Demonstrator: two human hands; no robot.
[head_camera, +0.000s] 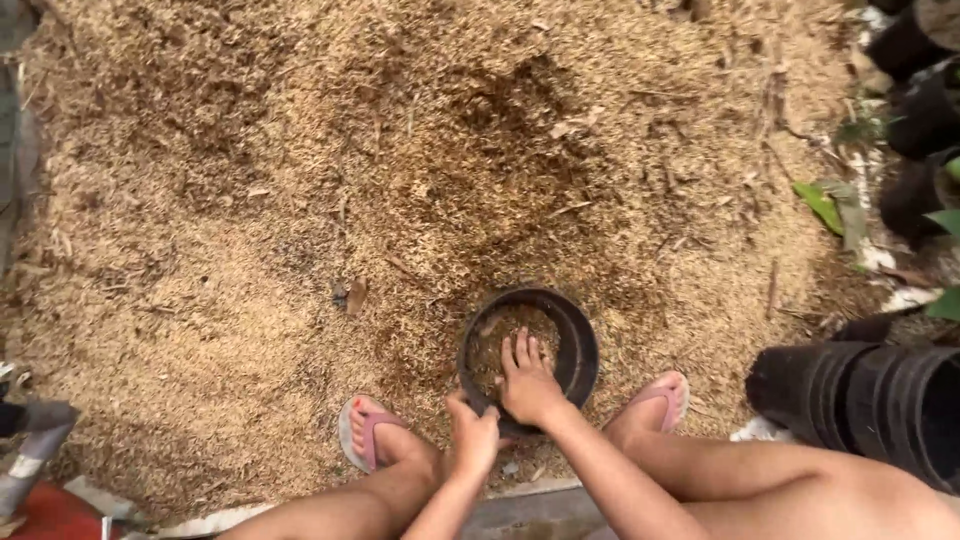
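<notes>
A round black plastic pot (580, 335) stands on a wide heap of tan husk and sawdust mix (300, 200), between my two feet in pink sandals. The pot is partly filled with the same mix. My left hand (474, 433) grips the pot's near rim. My right hand (527, 380) lies flat inside the pot with its fingers spread, pressing on the filling.
A stack of black pots (870, 400) lies on its side at the right. More dark pots and green leaves (925, 150) stand at the upper right edge. A grey and red object (35, 470) sits at the lower left.
</notes>
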